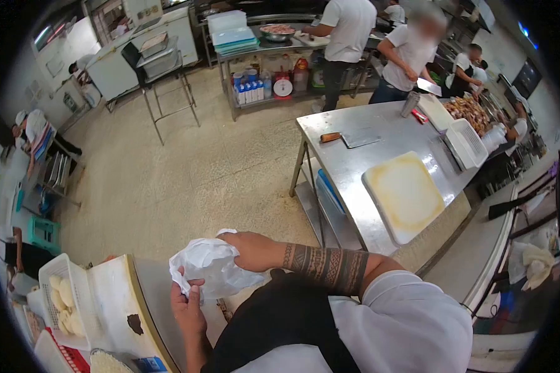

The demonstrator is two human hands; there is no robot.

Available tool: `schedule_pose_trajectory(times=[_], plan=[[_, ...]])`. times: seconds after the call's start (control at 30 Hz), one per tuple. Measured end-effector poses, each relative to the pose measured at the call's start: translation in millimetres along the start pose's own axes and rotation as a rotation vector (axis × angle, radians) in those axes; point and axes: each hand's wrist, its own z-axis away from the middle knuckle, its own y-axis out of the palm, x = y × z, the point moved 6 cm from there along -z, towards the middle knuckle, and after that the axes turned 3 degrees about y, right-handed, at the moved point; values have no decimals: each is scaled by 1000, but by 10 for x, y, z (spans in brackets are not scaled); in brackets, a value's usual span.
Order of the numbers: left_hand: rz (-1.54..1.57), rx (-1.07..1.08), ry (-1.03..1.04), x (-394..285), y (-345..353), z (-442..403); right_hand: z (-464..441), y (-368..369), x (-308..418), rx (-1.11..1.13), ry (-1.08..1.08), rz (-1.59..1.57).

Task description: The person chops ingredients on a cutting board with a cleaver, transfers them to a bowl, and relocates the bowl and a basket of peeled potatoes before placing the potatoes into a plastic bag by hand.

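Note:
A crumpled white plastic bag (208,267) hangs between my two hands at the lower middle, in front of my black apron. My right hand (254,250), at the end of a tattooed forearm, is closed on the bag's upper right edge. My left hand (189,306) grips the lower left edge, its thumb and fingertips pressing the plastic. Whatever the bag may contain cannot be made out. Beside my left hand is a white worktop (115,292), where a white basket (84,311) holds pale rounded pieces (62,295).
A steel table (330,155) on the right bears a cleaver (359,138), a stained cutting board (404,196) and a white basket (466,143). Several people work at the back, one (407,56) behind that table. A high chair (162,81) stands at the upper left.

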Motion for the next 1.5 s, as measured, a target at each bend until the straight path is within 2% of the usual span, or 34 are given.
schedule_pose_trajectory(times=[0.03,0.13,0.27,0.4,0.5,0.63,0.7,0.83,0.93,1.13,1.23,1.37,1.5], plan=[[4,-30,7,20,-48,-12,-78,-9,27,32,-9,3],[0,-128,16,-48,-141,-31,-364,55,180,54,-213,-27],[29,-246,68,-160,-340,-74,-769,70,493,194,-223,-76],[204,-364,24,-186,-740,-194,-1291,15,959,370,-201,-149],[254,-423,113,-277,-957,-409,-1744,112,1118,423,-277,-161],[306,-424,73,-295,-1193,-780,-2280,165,1434,595,-255,-196],[224,-461,52,-173,-1325,-988,-2550,238,1439,585,-276,-191],[354,-435,19,-286,-1461,-1408,-3075,260,1427,561,-290,-201],[416,-424,-20,-274,-1552,-1681,-3474,232,1340,593,-185,-251],[376,-637,26,42,-1665,-2349,-4594,63,1050,756,-171,-291],[375,-738,-103,160,-1678,-2665,-5191,27,955,885,-212,-291],[434,-976,-47,140,-1621,-3021,-5898,-18,1411,1034,-288,-195],[456,-1198,59,50,-1494,-3194,-6259,234,2157,1114,-497,19]])
